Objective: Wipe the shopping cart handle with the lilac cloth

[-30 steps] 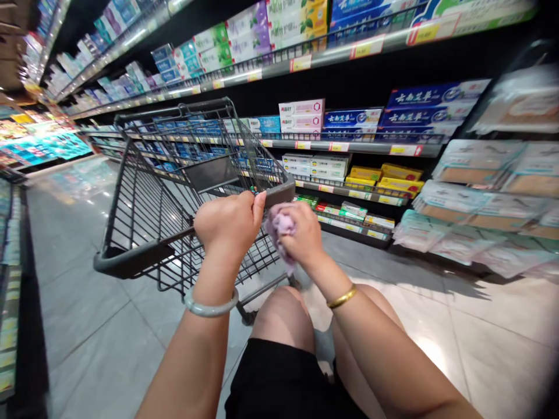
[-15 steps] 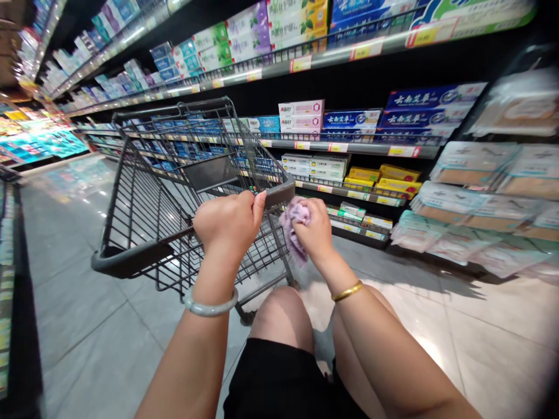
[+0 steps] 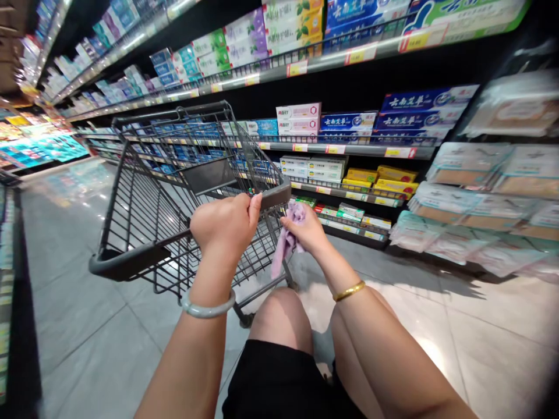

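Observation:
My left hand is wrapped round the handle bar of a dark grey wire shopping cart, its thumb lying along the top. A pale bangle circles that wrist. Bunched in the fingers of my right hand is a light purple cloth, one end hanging down beside the cart's wire frame. Whether the cloth touches the frame I cannot tell. A gold bangle is on my right wrist. The cart stands turned at an angle in front of my knees, and its rear wheel shows below my left hand.
Shelves of boxed goods run along the far side and away to the left. Packaged goods hang at the right, near my right arm. Grey floor tiles lie under the cart. A dark shelf edge borders the left.
My right hand has shifted slightly, and the cloth's loose end now hangs longer, down to the left. My left hand keeps its grip on the cart handle. The whole view has moved a little.

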`<state>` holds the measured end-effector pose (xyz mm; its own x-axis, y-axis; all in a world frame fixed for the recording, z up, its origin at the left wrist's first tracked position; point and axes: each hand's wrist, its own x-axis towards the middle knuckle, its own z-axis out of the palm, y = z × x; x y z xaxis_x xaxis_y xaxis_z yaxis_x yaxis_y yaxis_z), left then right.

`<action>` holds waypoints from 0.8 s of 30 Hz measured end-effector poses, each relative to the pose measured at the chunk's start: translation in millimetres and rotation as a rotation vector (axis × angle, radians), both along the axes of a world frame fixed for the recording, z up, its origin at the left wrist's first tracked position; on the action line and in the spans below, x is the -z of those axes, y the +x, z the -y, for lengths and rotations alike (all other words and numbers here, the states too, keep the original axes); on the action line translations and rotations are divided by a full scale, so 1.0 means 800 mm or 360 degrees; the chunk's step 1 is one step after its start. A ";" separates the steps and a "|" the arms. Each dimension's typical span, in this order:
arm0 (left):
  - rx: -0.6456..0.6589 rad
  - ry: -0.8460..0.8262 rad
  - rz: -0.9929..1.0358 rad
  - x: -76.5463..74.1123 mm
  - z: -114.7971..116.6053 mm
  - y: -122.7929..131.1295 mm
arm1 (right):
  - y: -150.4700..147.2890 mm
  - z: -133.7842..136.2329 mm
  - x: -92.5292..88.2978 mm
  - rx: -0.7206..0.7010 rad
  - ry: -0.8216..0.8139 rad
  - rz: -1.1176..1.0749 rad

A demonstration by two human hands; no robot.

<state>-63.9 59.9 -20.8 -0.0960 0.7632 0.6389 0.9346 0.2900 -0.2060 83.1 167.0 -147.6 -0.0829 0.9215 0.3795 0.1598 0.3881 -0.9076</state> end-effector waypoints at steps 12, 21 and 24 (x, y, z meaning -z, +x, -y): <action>-0.0009 0.0000 0.0016 0.001 -0.001 0.000 | 0.019 0.022 -0.050 0.0323 0.0745 -0.0212; 0.0002 -0.0020 0.0054 0.000 -0.001 0.000 | 0.011 0.022 -0.054 0.0578 0.0677 -0.0103; 0.0016 -0.0018 0.0056 0.000 0.000 0.000 | 0.010 0.040 -0.073 0.0403 0.1007 0.0085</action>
<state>-63.8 59.8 -21.1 -0.1102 0.7714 0.6267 0.9442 0.2782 -0.1764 90.7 134.6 -88.9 0.0727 0.5172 0.8528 0.3539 0.7861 -0.5068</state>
